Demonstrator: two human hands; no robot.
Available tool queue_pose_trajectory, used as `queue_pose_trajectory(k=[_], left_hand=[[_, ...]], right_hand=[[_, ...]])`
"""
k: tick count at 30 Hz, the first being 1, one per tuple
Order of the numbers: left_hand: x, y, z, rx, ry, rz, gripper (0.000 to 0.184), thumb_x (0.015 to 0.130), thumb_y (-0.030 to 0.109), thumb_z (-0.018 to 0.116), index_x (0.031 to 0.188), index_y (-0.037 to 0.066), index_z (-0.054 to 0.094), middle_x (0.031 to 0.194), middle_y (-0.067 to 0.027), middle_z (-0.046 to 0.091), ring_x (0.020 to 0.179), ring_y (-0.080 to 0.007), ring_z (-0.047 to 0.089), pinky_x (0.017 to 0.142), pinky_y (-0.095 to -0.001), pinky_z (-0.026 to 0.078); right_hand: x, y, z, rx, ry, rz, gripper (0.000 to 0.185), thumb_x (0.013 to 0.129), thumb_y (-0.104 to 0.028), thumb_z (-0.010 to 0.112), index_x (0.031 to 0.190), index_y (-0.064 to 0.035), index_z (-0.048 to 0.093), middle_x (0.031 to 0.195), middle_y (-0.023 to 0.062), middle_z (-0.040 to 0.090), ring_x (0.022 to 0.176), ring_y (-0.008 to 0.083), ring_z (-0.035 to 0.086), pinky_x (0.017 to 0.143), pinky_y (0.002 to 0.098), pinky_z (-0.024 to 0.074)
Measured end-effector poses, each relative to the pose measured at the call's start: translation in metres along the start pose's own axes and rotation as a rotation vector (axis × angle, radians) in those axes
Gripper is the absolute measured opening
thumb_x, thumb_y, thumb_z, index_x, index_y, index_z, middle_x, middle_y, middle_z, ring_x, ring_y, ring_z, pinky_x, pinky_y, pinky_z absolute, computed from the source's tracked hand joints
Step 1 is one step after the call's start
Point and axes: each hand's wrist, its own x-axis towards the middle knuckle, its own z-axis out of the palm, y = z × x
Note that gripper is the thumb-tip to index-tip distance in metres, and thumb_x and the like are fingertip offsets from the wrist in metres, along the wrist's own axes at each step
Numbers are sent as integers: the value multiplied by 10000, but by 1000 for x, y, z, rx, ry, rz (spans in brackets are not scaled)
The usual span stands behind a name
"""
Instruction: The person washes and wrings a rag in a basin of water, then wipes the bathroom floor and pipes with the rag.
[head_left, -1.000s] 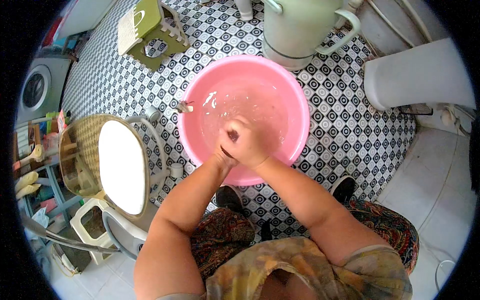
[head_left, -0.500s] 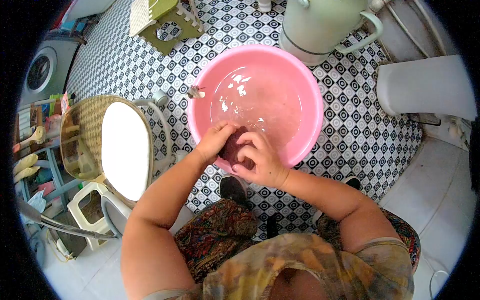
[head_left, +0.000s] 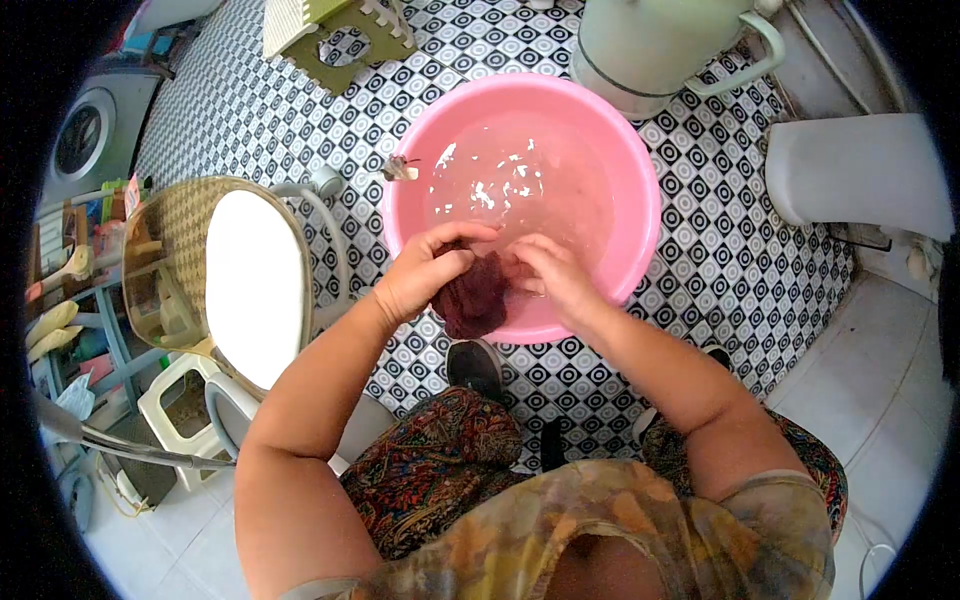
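Dark maroon cloth bunched in hand over the near rim of the pink basin

Holds the cloth just left of the frame's centre with the left hand, thumb and fingers clamped on the upper part, forefinger stretched across the top. Has the right hand close beside the cloth's right side, fingers bent; cannot tell a pinch there from a light touch or a small gap.

Looks partway through handling, to judge by the lie of things: cloth seemingly above the water, gathered into a lump, not spread flat, not set down, not let go. Cannot tell from this view how wet or how clean.

Hides the cloth's underside and some folds behind the left fingers, and blurs the right fingertips into the dark fabric. Loses much of the basin's bottom to ripples and white glare. Leaves a small pale-and-dark item at the basin's left rim too small to identify.

Cuts off a green stool and a pale green container at the top edge, upper left and upper right. Shows a white-padded chair at left, partly overexposed, on the patterned floor.
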Motion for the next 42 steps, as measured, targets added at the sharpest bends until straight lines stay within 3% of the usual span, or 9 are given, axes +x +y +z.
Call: queue_pose_trajectory(k=[2, 4, 10, 14, 20, 25, 30, 35, 42], left_hand=[[2, 6, 3, 147, -38, 89, 334, 716, 53, 464, 1041, 26, 539, 1150, -86, 500, 1060, -177, 470, 927, -296, 338], [2, 11, 8, 292, -70, 179, 348, 696, 50, 484, 1039, 29, 537, 1157, -96, 494, 1074, -187, 462, 936, -304, 328], [4, 11, 23, 571, -61, 373, 376, 662, 64, 539, 1035, 17, 518, 1110, -118, 511, 1062, -219, 469, 938, -323, 333], [7, 7, 27, 536, -24, 419, 377, 632, 92, 579, 1003, 34, 539, 997, -131, 553, 948, -257, 517, 869, -335, 387], [6, 9, 25, 640, 29, 519, 406, 620, 85, 592, 1011, 34, 492, 1035, -112, 510, 1007, -230, 476, 909, -329, 347], [5, -1, 16, 713, 173, 519, 514, 587, 102, 642, 1055, 62, 432, 1025, -121, 442, 999, -254, 430, 867, -335, 371], [5, -9, 20, 832, 211, 579, 617, 582, 100, 671, 1127, 56, 383, 1073, -124, 423, 1047, -257, 419, 887, -332, 360], [4, -24, 13, 739, 129, 413, 678, 583, 91, 696, 1177, 68, 371, 1075, -132, 420, 1032, -261, 433, 879, -345, 382], [-3, -42, -2, 841, 126, 430, 450, 592, 126, 691, 999, 70, 510, 969, -137, 497, 915, -292, 499, 790, -344, 424]], right_hand=[[-2, -15, 1, -45, -1, 39, 244, 821, -184, 495, 1013, -33, 508, 940, 45, 548, 856, 142, 531, 741, 269, 428], [2, -17, -4, 43, -252, 12, 279, 812, -173, 523, 1049, -27, 498, 969, 55, 549, 909, 157, 527, 783, 288, 427], [-1, -17, 2, 251, -381, 131, 312, 801, -157, 558, 1081, -35, 494, 1005, 69, 548, 922, 173, 533, 821, 319, 431], [4, -8, 4, 283, -299, 121, 284, 813, -142, 539, 1078, -46, 498, 997, 73, 551, 905, 181, 545, 792, 315, 448], [3, -5, 8, 433, -183, 78, 239, 821, -154, 541, 1033, -42, 540, 955, 68, 572, 864, 166, 557, 749, 293, 460], [12, -6, -3, -126, -5, -156, 183, 812, -186, 566, 843, -14, 622, 757, 28, 611, 729, 105, 567, 652, 226, 438], [21, -10, -15, -441, 88, -365, 164, 800, -146, 555, 814, 2, 623, 706, 45, 622, 670, 100, 573, 613, 223, 439], [32, -12, -26, -673, 167, -466, 140, 780, -135, 571, 810, -10, 628, 664, 68, 629, 609, 107, 582, 572, 242, 449], [36, -34, -29, -692, 143, -511, 144, 766, -138, 591, 803, -7, 638, 678, 56, 632, 615, 98, 574, 585, 234, 448]])
